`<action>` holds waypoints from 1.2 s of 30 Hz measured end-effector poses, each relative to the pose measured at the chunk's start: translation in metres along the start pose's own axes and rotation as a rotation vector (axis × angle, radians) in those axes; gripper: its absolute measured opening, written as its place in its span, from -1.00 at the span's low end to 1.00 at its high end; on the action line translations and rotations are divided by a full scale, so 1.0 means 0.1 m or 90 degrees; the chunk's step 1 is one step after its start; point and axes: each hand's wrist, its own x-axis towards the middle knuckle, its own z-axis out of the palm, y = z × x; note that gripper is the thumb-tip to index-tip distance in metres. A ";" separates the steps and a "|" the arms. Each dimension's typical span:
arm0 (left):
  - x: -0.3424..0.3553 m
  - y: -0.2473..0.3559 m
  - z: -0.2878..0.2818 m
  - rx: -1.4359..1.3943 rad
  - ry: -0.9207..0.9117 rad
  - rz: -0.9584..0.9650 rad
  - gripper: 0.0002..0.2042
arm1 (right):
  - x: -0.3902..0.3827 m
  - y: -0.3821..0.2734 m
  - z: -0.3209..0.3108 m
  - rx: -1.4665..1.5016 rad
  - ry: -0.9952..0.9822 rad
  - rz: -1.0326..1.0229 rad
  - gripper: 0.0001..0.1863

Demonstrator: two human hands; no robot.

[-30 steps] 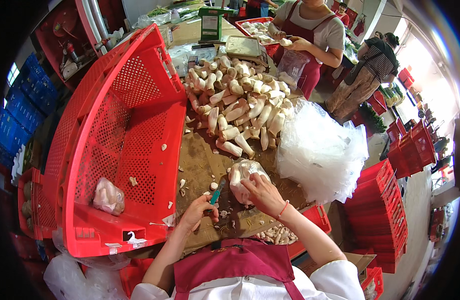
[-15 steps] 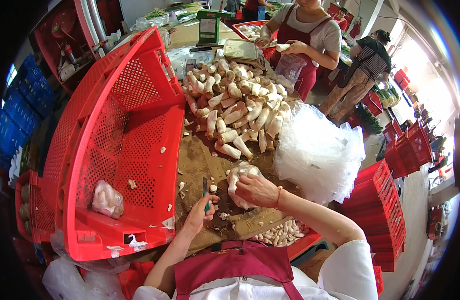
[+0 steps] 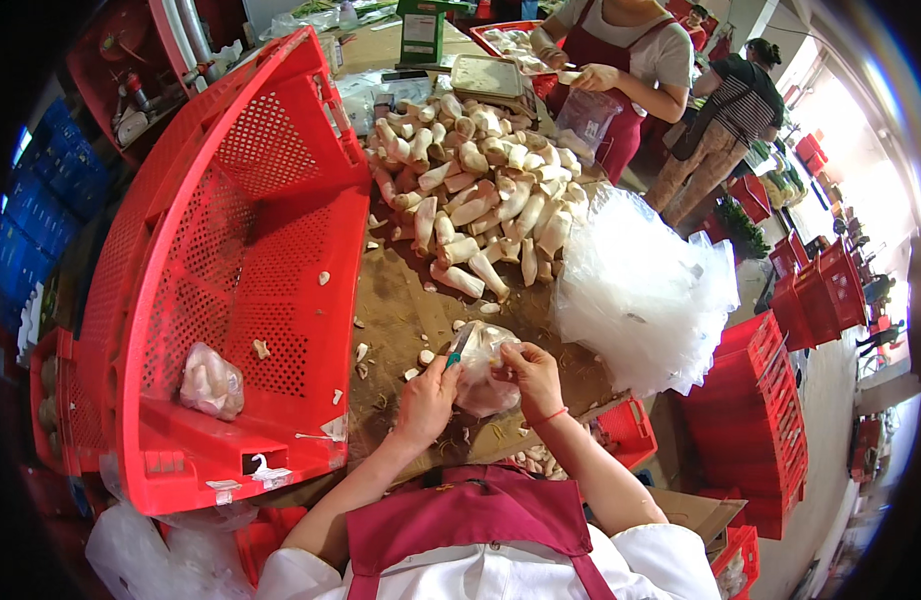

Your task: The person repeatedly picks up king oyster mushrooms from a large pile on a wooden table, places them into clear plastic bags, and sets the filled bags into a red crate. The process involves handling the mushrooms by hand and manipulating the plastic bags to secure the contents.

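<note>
A clear plastic bag of pale mushrooms (image 3: 485,388) lies on the brown cardboard-topped table in front of me. My left hand (image 3: 429,402) is closed around a small knife (image 3: 457,350) with a teal handle, its blade pointing up and away beside the bag. My right hand (image 3: 529,378) pinches the bag at its right side. Beyond it rises a large pile of king oyster mushrooms (image 3: 480,195). Mushroom scraps (image 3: 425,357) are scattered near my left hand.
A large red perforated crate (image 3: 290,255) stands tilted at left, one bagged portion (image 3: 212,382) inside. Clear plastic bags (image 3: 645,290) are stacked at right. A scale (image 3: 487,77) stands behind the pile. Across the table a person (image 3: 630,60) handles mushrooms. Red crates (image 3: 748,415) stand at lower right.
My left hand has moved up and right with the knife, to the bag's side. My right hand has shifted right, from on top of the bag to its right side.
</note>
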 end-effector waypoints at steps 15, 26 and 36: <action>-0.13 0.14 0.29 0.213 -0.028 0.068 -0.73 | 0.00 0.17 0.00 0.081 0.103 -0.011 -0.81; -0.12 0.21 0.32 0.206 -0.003 0.074 -0.76 | -0.02 0.18 0.08 0.088 0.118 -0.034 -0.80; 0.05 0.20 0.37 0.229 0.023 0.128 -0.74 | -0.06 0.17 0.16 0.065 0.118 -0.066 -0.79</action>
